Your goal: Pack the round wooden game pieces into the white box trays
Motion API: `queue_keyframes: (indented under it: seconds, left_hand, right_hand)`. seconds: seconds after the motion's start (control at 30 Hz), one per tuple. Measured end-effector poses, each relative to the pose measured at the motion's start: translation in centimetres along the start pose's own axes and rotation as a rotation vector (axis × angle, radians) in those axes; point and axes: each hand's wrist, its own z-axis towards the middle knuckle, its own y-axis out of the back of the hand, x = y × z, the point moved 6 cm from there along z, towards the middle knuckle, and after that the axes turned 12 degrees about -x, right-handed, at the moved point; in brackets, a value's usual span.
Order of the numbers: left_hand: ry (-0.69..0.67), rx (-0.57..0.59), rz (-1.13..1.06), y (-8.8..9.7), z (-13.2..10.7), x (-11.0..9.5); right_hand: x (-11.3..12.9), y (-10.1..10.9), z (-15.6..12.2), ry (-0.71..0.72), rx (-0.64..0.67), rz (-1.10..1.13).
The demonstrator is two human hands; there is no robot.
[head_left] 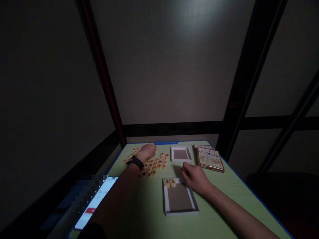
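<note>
My left hand (146,152), a black band on its wrist, reaches to the far side of a green table (219,199) and rests closed on a heap of several round wooden game pieces (156,163) with red and black marks. What its fingers hold is hidden. My right hand (195,177) lies on the far right corner of a shallow white box tray (179,199), fingers bent and together. Two round pieces (170,182) sit in that tray's far left corner.
A second white tray (180,154) lies at the far middle. A printed box lid (209,158) lies at the far right on another flat piece. A lit phone (96,202) lies at the table's left edge. Dark posts and rails surround the table.
</note>
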Motion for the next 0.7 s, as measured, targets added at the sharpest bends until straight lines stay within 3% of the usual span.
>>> queue_keyframes:
  seconds: [0.4,0.57,0.7]
  left_hand:
    - [0.068,-0.059,-0.041,-1.6,0.5,0.5]
    - [0.073,-0.099,-0.063,-1.2,0.1,0.3]
    - [0.052,-0.180,-0.105,-0.6,-0.6,-0.6]
  right_hand:
    - [0.4,0.0,0.1,0.027,0.025,-0.005]
    - [0.5,0.0,-0.1,0.034,0.013,0.020]
    - [0.1,0.5,0.0,-0.011,-0.068,0.084]
